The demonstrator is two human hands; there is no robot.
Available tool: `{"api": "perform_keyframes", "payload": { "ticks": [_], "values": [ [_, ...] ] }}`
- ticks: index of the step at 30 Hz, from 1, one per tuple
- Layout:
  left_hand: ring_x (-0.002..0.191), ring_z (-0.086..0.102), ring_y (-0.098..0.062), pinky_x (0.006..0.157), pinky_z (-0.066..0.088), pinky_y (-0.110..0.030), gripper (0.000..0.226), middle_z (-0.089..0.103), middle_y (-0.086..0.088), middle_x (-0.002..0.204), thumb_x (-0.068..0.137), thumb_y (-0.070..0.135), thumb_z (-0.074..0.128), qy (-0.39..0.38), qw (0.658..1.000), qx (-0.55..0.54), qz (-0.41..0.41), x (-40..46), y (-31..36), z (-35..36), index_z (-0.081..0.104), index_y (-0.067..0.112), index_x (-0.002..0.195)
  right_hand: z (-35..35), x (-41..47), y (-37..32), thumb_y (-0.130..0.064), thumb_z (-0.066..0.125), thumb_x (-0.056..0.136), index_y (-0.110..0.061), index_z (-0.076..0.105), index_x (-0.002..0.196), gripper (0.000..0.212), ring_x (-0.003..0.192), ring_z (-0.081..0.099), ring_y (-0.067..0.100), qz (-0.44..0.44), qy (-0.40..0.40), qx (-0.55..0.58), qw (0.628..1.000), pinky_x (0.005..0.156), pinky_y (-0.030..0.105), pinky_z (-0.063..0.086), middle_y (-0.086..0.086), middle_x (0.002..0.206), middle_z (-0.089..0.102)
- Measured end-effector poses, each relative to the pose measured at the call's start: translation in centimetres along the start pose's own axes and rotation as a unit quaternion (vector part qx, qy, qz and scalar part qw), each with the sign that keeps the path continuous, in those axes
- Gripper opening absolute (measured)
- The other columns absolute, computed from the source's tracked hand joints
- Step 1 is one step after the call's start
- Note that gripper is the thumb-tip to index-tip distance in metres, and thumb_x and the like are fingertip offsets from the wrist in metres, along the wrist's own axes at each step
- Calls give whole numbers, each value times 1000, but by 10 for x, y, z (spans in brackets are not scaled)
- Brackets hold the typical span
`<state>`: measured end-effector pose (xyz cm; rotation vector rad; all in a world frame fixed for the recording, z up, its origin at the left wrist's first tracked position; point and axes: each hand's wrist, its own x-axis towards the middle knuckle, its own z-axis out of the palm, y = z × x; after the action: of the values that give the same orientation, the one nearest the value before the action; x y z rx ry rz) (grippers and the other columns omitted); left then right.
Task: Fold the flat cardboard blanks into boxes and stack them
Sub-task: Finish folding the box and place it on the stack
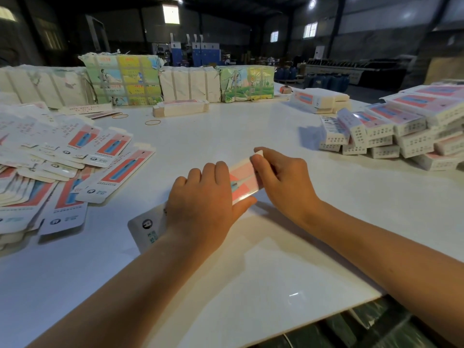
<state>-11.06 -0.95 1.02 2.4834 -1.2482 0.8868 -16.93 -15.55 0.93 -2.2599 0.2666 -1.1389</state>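
Note:
A white and pink cardboard blank [243, 180], partly folded into a box shape, lies at the middle of the white table [226, 136]. My left hand [203, 207] lies over its near half, fingers curled round the box body and thumb along its right side. My right hand [281, 182] pinches the small end flap at the box's far end. The box's near end with a round logo shows below my left wrist. Several flat blanks [75, 159] lie in a loose heap on the left. Folded boxes [391, 126] are stacked on the right.
Strapped bundles of paper [123, 79] line the table's far edge, with a small banded pack of blanks [180, 108] in front of them. Rubber bands [152, 122] lie near the back left. The table's near edge [326, 315] runs at the lower right.

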Motion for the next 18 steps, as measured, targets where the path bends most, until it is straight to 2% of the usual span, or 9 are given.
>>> {"api": "perform_keyframes", "payload": {
  "ticks": [2,4,7,9,11,12,14,16,18],
  "values": [
    [57,58,-28,51,44,-28,73,61,-14,72,76,60,32,-3,1000,2,-1,1,0,0,63,-3,96,1,-2,1,-23,43,101,-1,65,103,31,73,64,27,-20,-12,-23,999,68,37,49,7,83,69],
    [57,58,-29,52,45,-29,73,61,-15,73,76,60,32,-3,1000,-1,0,2,-2,1,63,-4,97,4,-3,2,-24,40,101,-6,56,124,34,81,64,21,0,-45,-23,999,74,29,50,0,88,64],
    [65,60,-32,56,45,-31,83,63,-16,81,76,64,23,-13,1000,-6,-19,5,-9,0,60,-3,105,7,-1,0,-27,41,101,-16,34,145,46,103,60,13,71,-108,86,988,89,22,49,-7,115,57],
    [75,60,-31,61,44,-33,91,62,-15,90,73,69,13,-5,999,-3,-40,8,-12,-1,56,0,113,7,-1,1,-24,45,100,-23,37,142,43,110,59,14,89,-116,166,975,95,29,49,-10,123,57],
    [78,59,-32,63,44,-33,93,61,-15,93,71,70,9,4,999,-3,-37,10,-16,2,55,1,114,8,-3,4,-20,50,97,-32,46,127,32,101,61,9,49,-139,149,978,85,18,50,-12,112,64],
    [74,59,-33,61,43,-33,91,61,-16,89,72,68,11,-2,999,-8,-31,11,-19,2,56,0,112,8,-4,4,-20,53,95,-35,45,123,33,99,61,7,32,-156,134,978,82,12,48,-15,110,64],
    [62,58,-34,54,40,-31,83,60,-18,78,74,65,21,-18,1000,-17,-7,11,-24,-1,59,-3,102,4,-3,4,-29,55,90,-36,41,129,43,107,58,6,11,-188,112,976,90,16,46,-15,121,61],
    [51,55,-31,47,37,-28,73,58,-17,68,73,63,37,-4,1000,-19,17,11,-29,-1,60,-3,92,-1,1,6,-33,53,85,-27,23,145,67,132,40,9,-45,-194,57,978,108,26,34,-9,148,38],
    [49,55,-28,46,38,-27,65,57,-13,66,68,62,56,-12,999,-19,31,11,-30,0,59,0,88,-6,5,11,-36,51,89,-19,7,147,75,145,14,19,-142,-200,-24,969,117,32,17,5,158,10]
  ]
}}
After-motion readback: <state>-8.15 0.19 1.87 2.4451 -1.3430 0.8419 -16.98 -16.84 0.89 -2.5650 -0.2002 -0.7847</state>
